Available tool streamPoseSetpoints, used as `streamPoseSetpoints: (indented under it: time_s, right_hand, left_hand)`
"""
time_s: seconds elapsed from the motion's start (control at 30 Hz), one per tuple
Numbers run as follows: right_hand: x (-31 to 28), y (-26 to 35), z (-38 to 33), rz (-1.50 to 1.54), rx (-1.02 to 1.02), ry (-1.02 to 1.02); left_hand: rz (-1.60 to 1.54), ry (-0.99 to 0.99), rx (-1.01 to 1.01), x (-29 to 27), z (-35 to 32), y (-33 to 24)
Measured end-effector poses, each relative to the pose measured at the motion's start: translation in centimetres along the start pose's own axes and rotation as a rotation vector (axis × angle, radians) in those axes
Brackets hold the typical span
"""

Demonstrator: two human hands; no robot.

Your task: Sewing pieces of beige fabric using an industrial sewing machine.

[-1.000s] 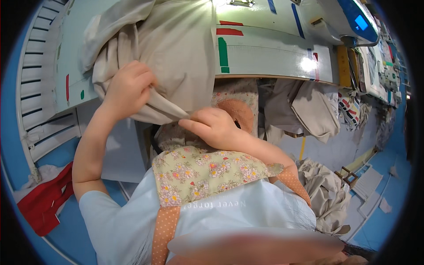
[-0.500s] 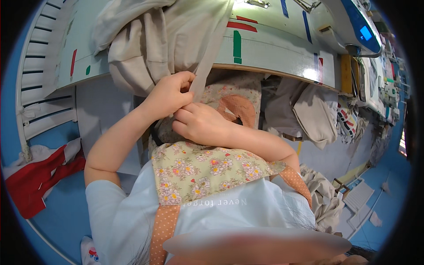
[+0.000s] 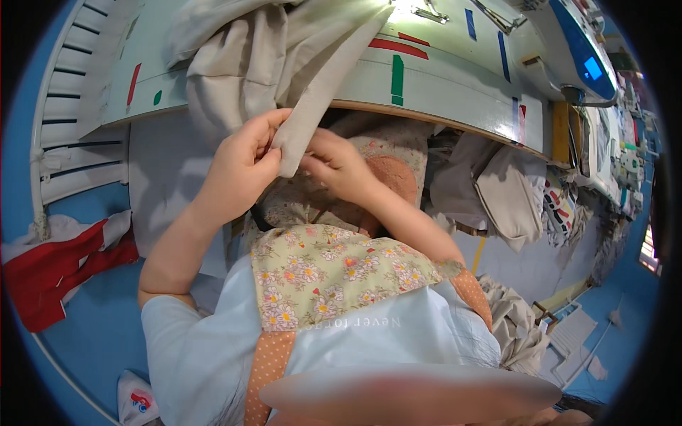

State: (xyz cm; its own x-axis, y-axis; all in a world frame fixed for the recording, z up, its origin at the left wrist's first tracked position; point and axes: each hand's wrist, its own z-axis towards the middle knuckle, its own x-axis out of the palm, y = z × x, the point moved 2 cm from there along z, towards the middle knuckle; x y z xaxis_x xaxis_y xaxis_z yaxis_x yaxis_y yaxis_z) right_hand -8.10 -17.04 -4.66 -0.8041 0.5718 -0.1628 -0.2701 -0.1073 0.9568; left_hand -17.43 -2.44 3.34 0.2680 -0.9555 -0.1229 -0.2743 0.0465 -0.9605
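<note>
A beige fabric piece (image 3: pixel 238 67) lies bunched on the pale work table and hangs over its front edge. From it a long folded strip (image 3: pixel 312 106) runs diagonally down toward me, its end between my two hands. My left hand (image 3: pixel 245 163) pinches the left side of that end between thumb and fingers. Bent around the strip's right edge is my right hand (image 3: pixel 344 167), with its fingertips partly hidden by the cloth. Both hands are just in front of the table edge, above my flowered apron (image 3: pixel 341 266).
The sewing machine (image 3: pixel 568 53) stands at the upper right, its metal presser foot (image 3: pixel 431 13) beyond the strip. Coloured tape marks the table (image 3: pixel 462 85). More beige cloth (image 3: pixel 508 195) hangs under the table at right. A white slatted rack (image 3: pixel 67 106) and red-and-white cloth (image 3: pixel 64 266) are at left.
My hands were close together at the cloth; now they are apart, with the strip's end spread flat between them. The right hand has moved up and right, the left slightly down and left.
</note>
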Motion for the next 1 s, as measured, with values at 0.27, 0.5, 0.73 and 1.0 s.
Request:
streamPoseSetpoints:
  time_s: [0.27, 0.5, 0.73, 1.0]
  right_hand:
    - [-6.6, 5.6, 1.7, -0.42, -0.214, -0.126]
    - [-7.2, 6.3, 7.6, -0.534, -0.531, 0.129]
    - [-7.2, 6.1, 9.5, -0.576, -0.375, 0.322]
    - [-6.4, 5.6, 8.9, -0.65, -0.377, 0.385]
  left_hand:
    - [0.181, -0.052, 0.157, -0.7, -2.2, -0.1]
    - [0.374, -0.141, 0.364, -0.2, -2.5, -1.1]
    - [0.503, -0.282, 0.455, 0.4, -2.6, -0.1]
    - [0.436, -0.253, 0.306, 0.1, -1.7, 0.9]
